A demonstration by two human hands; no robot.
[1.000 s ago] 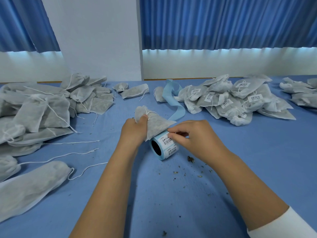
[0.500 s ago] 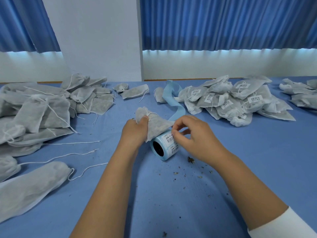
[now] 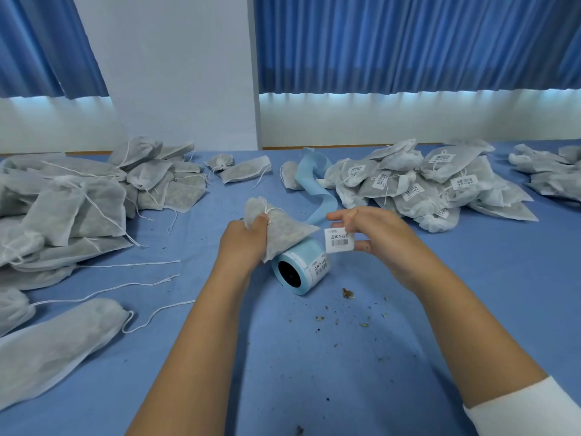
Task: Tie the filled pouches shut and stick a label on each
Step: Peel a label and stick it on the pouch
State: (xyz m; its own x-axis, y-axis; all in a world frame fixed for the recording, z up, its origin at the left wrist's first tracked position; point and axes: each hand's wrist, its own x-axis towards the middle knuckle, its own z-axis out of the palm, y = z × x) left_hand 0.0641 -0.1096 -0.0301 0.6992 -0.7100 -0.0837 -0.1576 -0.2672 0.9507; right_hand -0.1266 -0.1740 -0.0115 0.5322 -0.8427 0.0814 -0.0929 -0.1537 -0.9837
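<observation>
Soft fibrous pouch [image 3: 283,231], cinched at the neck, gripped in my left hand [image 3: 242,243]; my right hand [image 3: 374,234] pinches a glossy rectangular label [image 3: 339,240], mid-frame.

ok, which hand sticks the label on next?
Right. The right hand pinches a peeled label close beside the tied pouch. The left hand grips that pouch near its neck, so it likely just steadies it.
</observation>
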